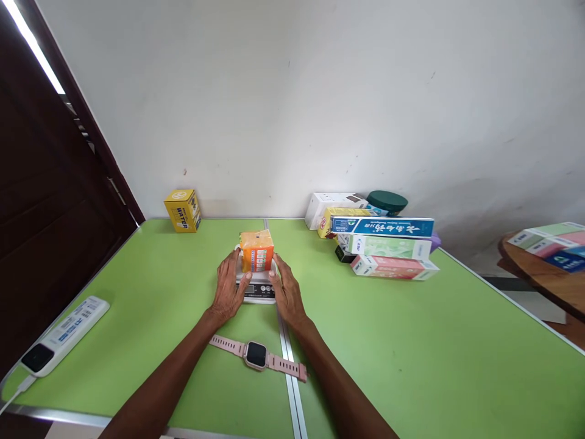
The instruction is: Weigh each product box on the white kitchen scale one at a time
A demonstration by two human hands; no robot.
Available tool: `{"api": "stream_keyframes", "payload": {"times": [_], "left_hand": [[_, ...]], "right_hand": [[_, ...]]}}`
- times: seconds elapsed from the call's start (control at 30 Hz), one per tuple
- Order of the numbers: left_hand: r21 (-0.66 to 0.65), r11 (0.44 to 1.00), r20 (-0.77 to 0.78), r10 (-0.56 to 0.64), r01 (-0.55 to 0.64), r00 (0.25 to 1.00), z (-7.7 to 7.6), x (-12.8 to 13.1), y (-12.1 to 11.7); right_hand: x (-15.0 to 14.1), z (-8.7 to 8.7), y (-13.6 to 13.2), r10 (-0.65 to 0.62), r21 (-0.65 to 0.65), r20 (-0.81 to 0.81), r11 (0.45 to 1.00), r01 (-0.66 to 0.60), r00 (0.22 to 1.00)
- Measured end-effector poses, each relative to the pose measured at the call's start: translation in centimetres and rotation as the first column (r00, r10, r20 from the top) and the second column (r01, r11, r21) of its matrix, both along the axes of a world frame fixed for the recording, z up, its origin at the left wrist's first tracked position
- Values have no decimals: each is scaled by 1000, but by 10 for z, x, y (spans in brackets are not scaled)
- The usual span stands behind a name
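Observation:
A small white digital scale (pixel 260 299) with a black button panel sits on the green table, and an orange printed packet (pixel 258 253) rests upright on its platform. My left hand (pixel 227 288) is wrapped around the scale's left side, thumb near the display. On the opposite side my right hand (pixel 289 292) grips the scale, its thumb by the buttons. The fingertips of both hands are partly hidden behind the scale's edges. Between my forearms a pink smartwatch (pixel 256 355) lies stretched out, its screen dark.
A yellow box (pixel 183 211) stands by the wall at back left. Several toothpaste boxes (pixel 388 227) and a green-lidded tub (pixel 386 201) are piled at back right. A white power bank (pixel 66 335) with a cable lies left. More boxes lie on a wooden stool (pixel 539 274).

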State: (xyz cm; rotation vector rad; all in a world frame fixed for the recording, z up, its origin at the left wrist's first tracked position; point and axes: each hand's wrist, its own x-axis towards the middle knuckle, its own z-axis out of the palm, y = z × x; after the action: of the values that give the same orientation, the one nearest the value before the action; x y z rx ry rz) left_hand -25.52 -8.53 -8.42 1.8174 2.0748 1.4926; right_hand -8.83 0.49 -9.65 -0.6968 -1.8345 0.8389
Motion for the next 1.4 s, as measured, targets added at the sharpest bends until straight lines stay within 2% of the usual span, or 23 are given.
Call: {"api": "stream_keyframes", "payload": {"times": [0.23, 0.37, 0.5, 0.63, 0.73, 0.83, 0.97, 1.1, 1.27, 1.33, 1.4], "left_hand": [[17, 999, 60, 33, -34, 998, -5, -2, 0], [26, 996, 175, 84, -90, 981, 2, 4, 5], [36, 987, 296, 138, -155, 945, 17, 26, 27], [60, 965, 301, 226, -255, 927, 31, 52, 55], [90, 933, 265, 314, -348, 911, 33, 60, 70], [112, 906, 257, 371, -408, 893, 30, 57, 78], [104, 907, 270, 369, -408, 889, 32, 44, 79], [121, 887, 281, 400, -446, 872, 47, 19, 81], [158, 842, 239, 474, -515, 848, 72, -45, 105], [119, 820, 237, 524, -560, 818, 74, -74, 118], [71, 802, 245, 562, -593, 790, 69, -98, 132]], "right_hand": [[5, 2, 1, -38, 0, -19, 999, 38, 999], [5, 5, -1, -39, -39, -59, 999, 36, 998], [-1, 8, -6, -12, -110, -113, 994, -1, 993], [-6, 6, -9, 2, -182, -155, 983, -30, 988], [-5, 4, -9, 14, -237, -177, 970, -56, 984], [-3, 2, -8, 40, -273, -200, 957, -95, 979], [-2, 5, -9, 72, -250, -181, 961, -116, 981], [3, 9, -11, 78, -193, -148, 975, -106, 986], [16, 14, -8, -79, -186, -143, 981, 52, 987], [20, 14, -5, -119, -209, -124, 974, 91, 985], [24, 13, -3, -135, -248, -101, 963, 107, 986]]}}
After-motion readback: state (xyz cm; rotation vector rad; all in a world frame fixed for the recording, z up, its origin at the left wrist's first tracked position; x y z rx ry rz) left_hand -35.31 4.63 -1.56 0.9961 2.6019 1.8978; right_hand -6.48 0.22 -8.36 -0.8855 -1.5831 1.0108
